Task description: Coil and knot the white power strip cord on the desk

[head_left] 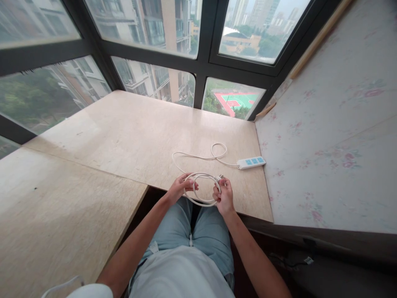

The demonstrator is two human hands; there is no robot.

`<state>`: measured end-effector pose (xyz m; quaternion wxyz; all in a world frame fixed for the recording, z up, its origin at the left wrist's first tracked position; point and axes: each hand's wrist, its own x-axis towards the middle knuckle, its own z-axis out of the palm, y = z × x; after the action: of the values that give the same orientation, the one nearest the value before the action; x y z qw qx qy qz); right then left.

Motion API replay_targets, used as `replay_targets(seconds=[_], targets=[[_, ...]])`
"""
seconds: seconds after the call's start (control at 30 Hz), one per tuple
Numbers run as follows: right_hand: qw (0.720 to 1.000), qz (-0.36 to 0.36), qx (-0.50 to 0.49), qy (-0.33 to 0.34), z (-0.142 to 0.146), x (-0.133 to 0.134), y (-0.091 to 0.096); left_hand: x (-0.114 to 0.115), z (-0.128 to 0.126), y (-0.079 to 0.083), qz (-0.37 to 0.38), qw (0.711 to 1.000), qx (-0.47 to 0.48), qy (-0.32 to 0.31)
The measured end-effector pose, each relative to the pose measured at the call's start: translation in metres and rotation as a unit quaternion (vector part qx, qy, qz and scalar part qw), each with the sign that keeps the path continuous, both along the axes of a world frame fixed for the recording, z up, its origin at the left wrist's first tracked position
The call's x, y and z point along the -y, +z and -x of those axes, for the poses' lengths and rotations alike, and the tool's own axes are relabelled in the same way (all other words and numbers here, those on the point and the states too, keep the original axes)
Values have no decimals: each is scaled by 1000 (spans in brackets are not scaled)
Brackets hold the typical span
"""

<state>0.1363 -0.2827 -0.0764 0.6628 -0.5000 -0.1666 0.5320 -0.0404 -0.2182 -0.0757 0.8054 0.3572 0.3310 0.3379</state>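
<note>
A white power strip (251, 162) with blue sockets lies on the beige stone sill (130, 132) near its right edge. Its white cord (201, 157) runs left in a small loop, then curves back toward me into a coil (201, 202) held above my lap. My left hand (180, 187) is closed on the left side of the coil. My right hand (223, 195) is closed on the right side, where the plug end shows by my fingers.
Large black-framed windows (198, 62) wrap the far side of the sill. A wall with floral wallpaper (335, 132) stands on the right. A lower wooden surface (56, 215) lies at left. A white cord end (62, 285) shows at bottom left.
</note>
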Motion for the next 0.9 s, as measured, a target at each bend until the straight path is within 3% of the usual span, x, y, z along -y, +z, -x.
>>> replay_targets(seconds=[0.17, 0.3, 0.47, 0.63, 0.9], targets=[[993, -11, -36, -112, 33, -8, -11, 51, -26, -18, 127, 974, 93, 166], [991, -7, -23, -135, 63, -10, -21, 71, -49, -25, 147, 959, 105, 219], [991, 1, -20, -133, 78, -5, -30, 62, -49, -22, 156, 957, 101, 225], [990, 14, -42, -133, 86, 5, -35, 57, -37, -25, 182, 934, 126, 282], [992, 25, -118, -21, 97, 12, -34, 46, -6, -26, 131, 923, 128, 338]])
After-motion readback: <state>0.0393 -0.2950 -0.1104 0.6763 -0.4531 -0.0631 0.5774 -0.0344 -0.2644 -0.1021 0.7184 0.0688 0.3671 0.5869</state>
